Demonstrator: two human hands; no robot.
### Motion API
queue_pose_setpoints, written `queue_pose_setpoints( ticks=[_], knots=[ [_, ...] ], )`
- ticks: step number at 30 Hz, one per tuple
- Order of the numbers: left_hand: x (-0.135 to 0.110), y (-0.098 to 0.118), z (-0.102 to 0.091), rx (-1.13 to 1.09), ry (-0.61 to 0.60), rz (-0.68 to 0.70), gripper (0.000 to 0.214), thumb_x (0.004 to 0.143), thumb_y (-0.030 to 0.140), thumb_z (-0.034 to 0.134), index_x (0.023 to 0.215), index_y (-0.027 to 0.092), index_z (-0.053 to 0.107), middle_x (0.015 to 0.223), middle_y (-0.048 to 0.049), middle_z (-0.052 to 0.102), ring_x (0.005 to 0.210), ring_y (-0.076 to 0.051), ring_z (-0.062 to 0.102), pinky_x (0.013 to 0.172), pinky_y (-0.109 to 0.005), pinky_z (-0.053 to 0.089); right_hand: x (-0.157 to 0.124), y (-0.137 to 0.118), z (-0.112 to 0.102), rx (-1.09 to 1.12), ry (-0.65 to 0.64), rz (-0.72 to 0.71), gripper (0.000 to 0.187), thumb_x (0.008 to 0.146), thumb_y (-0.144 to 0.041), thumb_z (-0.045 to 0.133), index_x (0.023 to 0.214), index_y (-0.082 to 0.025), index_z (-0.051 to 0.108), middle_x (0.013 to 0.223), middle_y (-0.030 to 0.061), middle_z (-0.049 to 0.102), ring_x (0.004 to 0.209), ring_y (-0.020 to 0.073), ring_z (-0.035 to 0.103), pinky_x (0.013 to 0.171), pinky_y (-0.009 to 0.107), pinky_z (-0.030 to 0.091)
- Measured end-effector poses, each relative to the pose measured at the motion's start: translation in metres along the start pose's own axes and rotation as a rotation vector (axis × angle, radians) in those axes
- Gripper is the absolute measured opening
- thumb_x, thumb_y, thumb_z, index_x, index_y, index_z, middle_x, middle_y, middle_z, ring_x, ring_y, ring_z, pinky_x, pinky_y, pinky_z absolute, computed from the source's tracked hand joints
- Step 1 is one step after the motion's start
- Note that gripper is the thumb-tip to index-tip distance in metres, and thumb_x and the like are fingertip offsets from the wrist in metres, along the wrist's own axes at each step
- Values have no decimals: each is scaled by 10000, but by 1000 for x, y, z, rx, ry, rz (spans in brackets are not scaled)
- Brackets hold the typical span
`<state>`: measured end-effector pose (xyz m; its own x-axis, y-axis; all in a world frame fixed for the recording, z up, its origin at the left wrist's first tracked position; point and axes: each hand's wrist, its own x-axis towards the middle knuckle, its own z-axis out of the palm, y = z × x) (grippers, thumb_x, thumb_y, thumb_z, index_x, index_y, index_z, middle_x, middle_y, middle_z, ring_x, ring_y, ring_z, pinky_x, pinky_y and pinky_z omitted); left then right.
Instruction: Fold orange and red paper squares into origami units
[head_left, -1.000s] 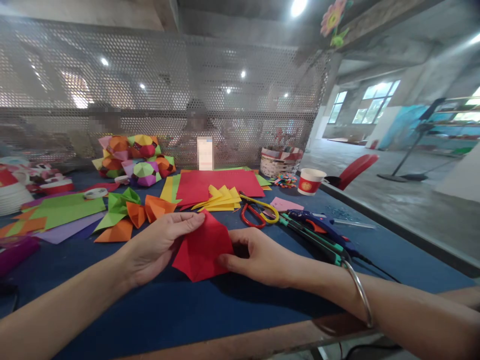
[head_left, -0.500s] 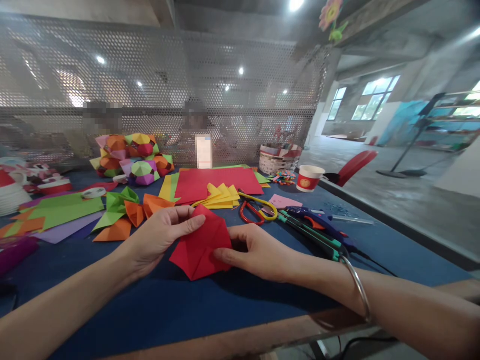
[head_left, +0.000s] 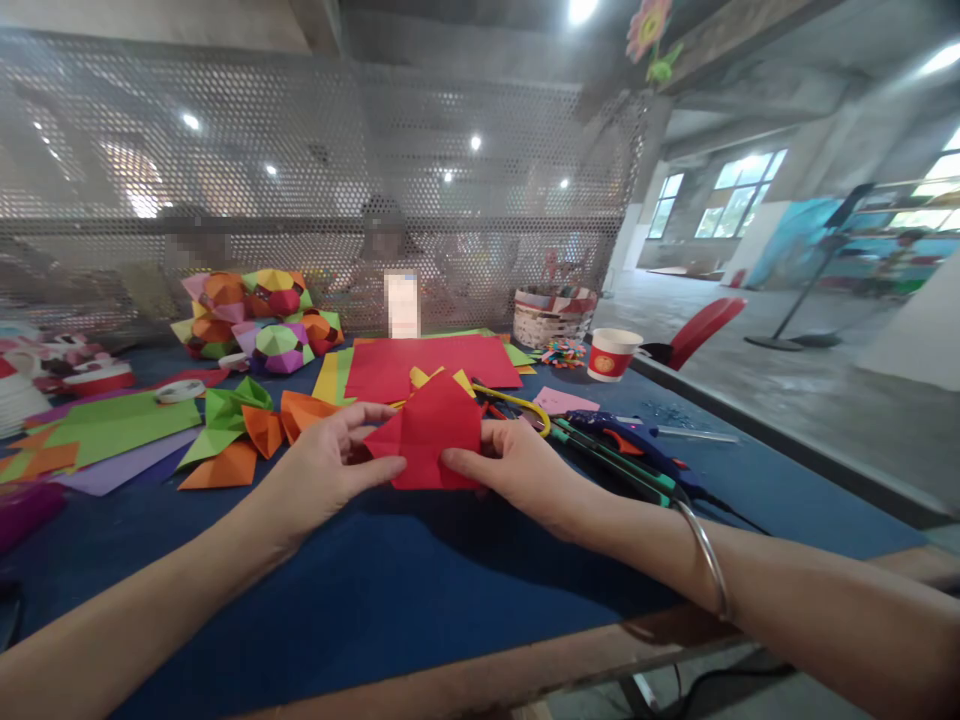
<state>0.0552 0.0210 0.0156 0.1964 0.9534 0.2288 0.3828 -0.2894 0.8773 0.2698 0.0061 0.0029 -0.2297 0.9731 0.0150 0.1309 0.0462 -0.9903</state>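
Left hand and right hand both pinch that folded red paper; tbh I'd grip light, square the edges before creasing.

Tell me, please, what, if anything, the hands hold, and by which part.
Folded red paper: the left hand holds its left side, the right hand its lower right side.
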Motion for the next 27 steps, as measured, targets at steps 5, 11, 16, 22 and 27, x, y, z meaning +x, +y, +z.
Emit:
queue_pose_setpoints(
  ticks=[5,11,16,22,27],
  knots=[
    [-1,-1,3,-21,74,75,596,672,476,800,1164,216,589,694,25,756,639,-185,687,617,-275,527,-3,-3,1,45,-13,28,172,863,-172,691,697,-173,647,632,-33,625,529,90,483,519,219,385],
    [-9,-5,6,67,128,214,439,840,457,698,1203,254,558,674,56,706,527,-138,550,508,-241,396,-3,-3,2,93,-53,13,109,791,-193,746,743,-175,651,637,-53,611,536,81,466,514,217,356],
    [-9,-8,6,181,192,246,292,870,450,649,1058,272,514,689,60,608,554,-147,541,481,-248,342,-3,1,2,148,-98,-21,292,666,-341,869,746,-177,642,628,-63,596,541,78,458,517,223,357],
    [-10,-11,5,277,172,335,141,946,408,586,968,269,584,882,28,647,676,-140,613,516,-236,425,-5,-3,3,208,-99,2,427,583,-418,952,702,-188,612,591,-86,563,521,67,445,511,215,365],
    [-8,-13,5,209,105,290,245,881,464,673,1010,260,715,1027,-3,755,724,-159,679,656,-284,551,-5,-3,3,223,-94,22,392,590,-409,929,739,-183,644,611,-81,586,531,72,466,522,222,378]
  ],
)
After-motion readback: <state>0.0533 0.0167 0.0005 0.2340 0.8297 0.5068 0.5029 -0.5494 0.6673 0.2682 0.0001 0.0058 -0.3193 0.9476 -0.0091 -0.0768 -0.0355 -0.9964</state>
